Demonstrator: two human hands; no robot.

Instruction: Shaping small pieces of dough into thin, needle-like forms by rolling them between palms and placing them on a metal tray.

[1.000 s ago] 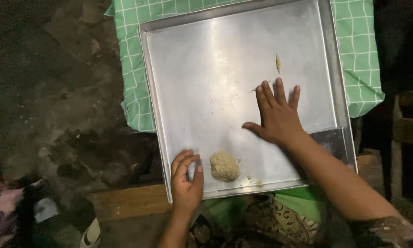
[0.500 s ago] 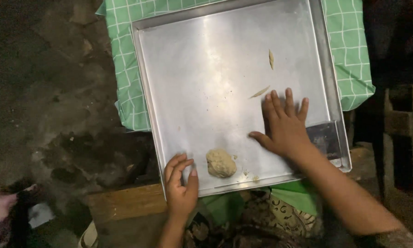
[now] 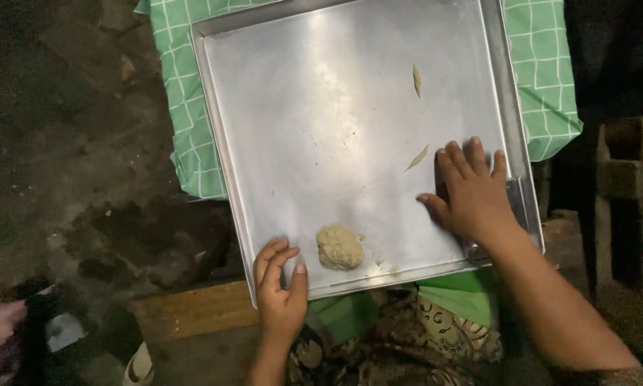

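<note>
A metal tray point(image 3: 321, 136) lies on a green checked cloth point(image 3: 543, 64). The left hand point(image 3: 278, 289) grips the tray's near rim at the left corner, fingers curled over the edge. Just beside it, on the tray, sits a dough lump point(image 3: 339, 246), apart from the thumb. The right hand point(image 3: 471, 193) rests flat and open on the tray near its right rim, fingers spread. 2 dough slivers point(image 3: 416, 80) lie farther up the tray.
</note>
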